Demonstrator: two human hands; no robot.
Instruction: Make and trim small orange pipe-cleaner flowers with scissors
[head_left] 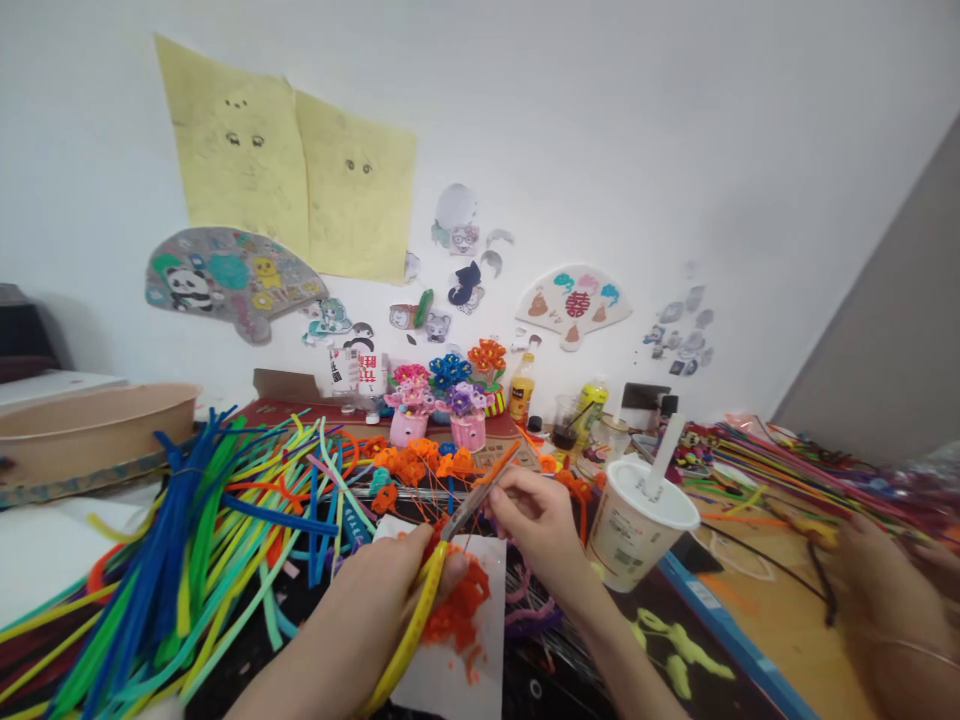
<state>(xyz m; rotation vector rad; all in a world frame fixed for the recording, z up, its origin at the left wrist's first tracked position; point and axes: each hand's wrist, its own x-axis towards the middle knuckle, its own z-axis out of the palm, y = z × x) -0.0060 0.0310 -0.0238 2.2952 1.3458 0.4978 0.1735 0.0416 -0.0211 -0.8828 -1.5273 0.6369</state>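
Note:
My left hand (390,580) is closed around scissors (466,512) with a yellow handle and grey blades pointing up and to the right. My right hand (536,515) is beside the blade tips, fingers pinched on an orange pipe cleaner (504,462) that slants upward along the blades. Whether the blades touch it, I cannot tell. Below both hands lies a white paper sheet (484,690) scattered with orange fluff (469,605). Orange pipe-cleaner flowers (420,462) on thin stems sit just behind. The palm side of my left hand is hidden.
Loose pipe cleaners (202,540) heap on the left near a tan basin (97,425). Pink pots (469,432) of flowers and a juice bottle (522,388) stand behind. A lidded cup with straw (641,520) stands right of my hand. At far right is another person's hand (889,590).

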